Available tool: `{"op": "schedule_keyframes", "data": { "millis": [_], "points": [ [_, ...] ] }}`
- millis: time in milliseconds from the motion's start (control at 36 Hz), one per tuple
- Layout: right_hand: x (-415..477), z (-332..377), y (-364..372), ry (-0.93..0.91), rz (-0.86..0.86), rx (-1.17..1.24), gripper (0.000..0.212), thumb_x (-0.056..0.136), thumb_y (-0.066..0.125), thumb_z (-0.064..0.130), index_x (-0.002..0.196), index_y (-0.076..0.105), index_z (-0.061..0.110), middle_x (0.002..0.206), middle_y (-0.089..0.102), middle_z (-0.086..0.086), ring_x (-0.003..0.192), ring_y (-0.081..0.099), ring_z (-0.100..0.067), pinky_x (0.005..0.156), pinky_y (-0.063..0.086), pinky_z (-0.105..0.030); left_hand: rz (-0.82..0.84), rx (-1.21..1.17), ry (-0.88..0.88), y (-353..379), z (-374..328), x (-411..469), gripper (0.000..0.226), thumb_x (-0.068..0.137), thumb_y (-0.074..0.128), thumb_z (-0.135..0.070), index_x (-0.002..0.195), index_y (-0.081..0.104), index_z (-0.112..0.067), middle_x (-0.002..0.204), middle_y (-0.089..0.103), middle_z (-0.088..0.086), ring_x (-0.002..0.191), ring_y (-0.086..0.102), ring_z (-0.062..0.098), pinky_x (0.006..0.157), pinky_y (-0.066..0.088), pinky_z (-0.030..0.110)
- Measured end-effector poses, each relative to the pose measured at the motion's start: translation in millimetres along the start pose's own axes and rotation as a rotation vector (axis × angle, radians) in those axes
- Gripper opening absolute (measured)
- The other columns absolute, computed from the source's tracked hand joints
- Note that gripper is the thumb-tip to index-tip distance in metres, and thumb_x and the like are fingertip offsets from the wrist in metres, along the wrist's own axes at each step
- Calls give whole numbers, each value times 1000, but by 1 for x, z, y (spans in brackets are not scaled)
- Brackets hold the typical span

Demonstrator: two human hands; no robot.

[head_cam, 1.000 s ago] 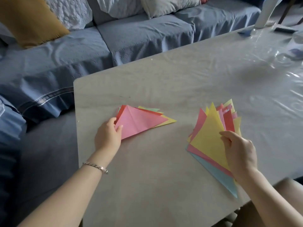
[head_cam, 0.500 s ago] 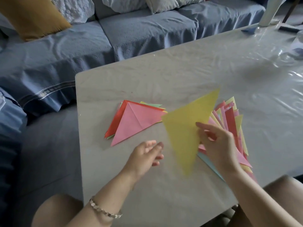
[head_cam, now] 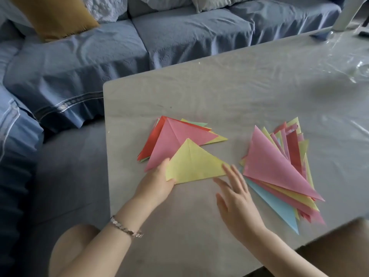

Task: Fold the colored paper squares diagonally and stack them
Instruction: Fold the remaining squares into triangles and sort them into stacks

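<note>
Paper triangle (head_cam: 193, 164), left hand (head_cam: 157, 182) gripping one end, right hand (head_cam: 237, 198) touching other

Sheet (head_cam: 194, 164) between left pile (head_cam: 179, 134) and right pile (head_cam: 275, 166) on table (head_cam: 239, 86)

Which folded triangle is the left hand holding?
The yellow triangle overlapping the left stack's near edge; the left hand grips its left corner.
</note>
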State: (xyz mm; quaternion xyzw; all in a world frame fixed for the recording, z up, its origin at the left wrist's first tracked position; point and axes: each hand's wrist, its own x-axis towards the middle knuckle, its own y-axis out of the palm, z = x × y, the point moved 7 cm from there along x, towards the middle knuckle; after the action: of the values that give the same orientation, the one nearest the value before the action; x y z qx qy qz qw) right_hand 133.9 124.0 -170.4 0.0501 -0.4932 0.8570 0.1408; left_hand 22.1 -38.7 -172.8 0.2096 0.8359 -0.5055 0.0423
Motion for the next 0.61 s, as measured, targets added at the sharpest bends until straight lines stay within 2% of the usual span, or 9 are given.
{"op": "schedule_keyframes", "data": {
  "millis": [83, 139, 194, 250, 306, 361, 444, 528, 611],
  "points": [
    [4, 11, 12, -144, 93, -112, 41, 87, 38, 22, 118, 62, 10, 133, 54, -6, 129, 43, -24, 101, 33, -44, -151, 297, 30, -11, -5, -7, 72, 87, 61, -29, 145, 22, -15, 138, 38, 9, 127, 38, 28, 99, 36, 37],
    [9, 14, 20, -204, 139, -184, 45, 89, 33, 27, 120, 62, 11, 132, 55, -3, 126, 47, -23, 99, 38, -42, -283, 380, 133, -12, -13, -14, 69, 73, 75, -23, 133, 46, -8, 122, 51, 14, 110, 52, 34, 91, 45, 43],
    [16, 14, 31, -223, 194, -219, 49, 95, 25, 32, 120, 62, 11, 132, 55, -2, 125, 48, -22, 98, 41, -41, -374, 304, 307, -2, -23, -23, 45, 74, 69, -20, 116, 62, -5, 115, 61, 15, 103, 60, 34, 87, 49, 44],
    [22, 15, 41, -226, 247, -237, 60, 99, 10, 36, 120, 62, 12, 131, 56, -2, 124, 49, -21, 98, 41, -40, -267, 285, 410, 19, -28, -31, 41, 84, 44, -26, 115, 64, -7, 119, 63, 9, 108, 61, 25, 90, 49, 35],
    [24, 17, 46, -217, 280, -257, 66, 99, 4, 38, 119, 62, 13, 127, 59, -1, 120, 53, -18, 96, 42, -37, -171, 275, 468, 37, -27, -35, 45, 86, 35, -23, 119, 61, -6, 124, 61, 7, 113, 59, 21, 100, 38, 28],
    [23, 17, 46, -197, 289, -259, 69, 99, 3, 39, 117, 64, 13, 125, 61, 0, 117, 56, -17, 96, 42, -34, -145, 290, 460, 44, -19, -36, 44, 87, 35, -20, 120, 60, -6, 127, 59, 6, 116, 57, 22, 101, 30, 29],
    [21, 7, 38, -142, 256, -257, 70, 99, 4, 41, 117, 64, 10, 126, 60, -3, 116, 56, -18, 104, 30, -25, -181, 234, 375, 38, -4, -37, 46, 92, 32, -28, 118, 62, -5, 125, 60, 6, 115, 58, 20, 99, 31, 28],
    [17, -7, 26, -86, 199, -269, 70, 99, 5, 41, 117, 63, 8, 126, 60, -5, 115, 57, -20, 104, 30, -25, -172, 203, 320, 32, 12, -41, 61, 100, 15, -39, 120, 61, -5, 128, 58, 7, 118, 55, 21, 101, 29, 26],
    [13, -20, 16, -35, 166, -278, 71, 99, 5, 42, 116, 64, 6, 123, 61, -7, 111, 60, -23, 92, 42, -42, -222, 189, 283, 22, 27, -45, 70, 97, 9, -49, 127, 55, -5, 136, 51, 5, 126, 46, 17, 105, 21, 19]
  ]
}}
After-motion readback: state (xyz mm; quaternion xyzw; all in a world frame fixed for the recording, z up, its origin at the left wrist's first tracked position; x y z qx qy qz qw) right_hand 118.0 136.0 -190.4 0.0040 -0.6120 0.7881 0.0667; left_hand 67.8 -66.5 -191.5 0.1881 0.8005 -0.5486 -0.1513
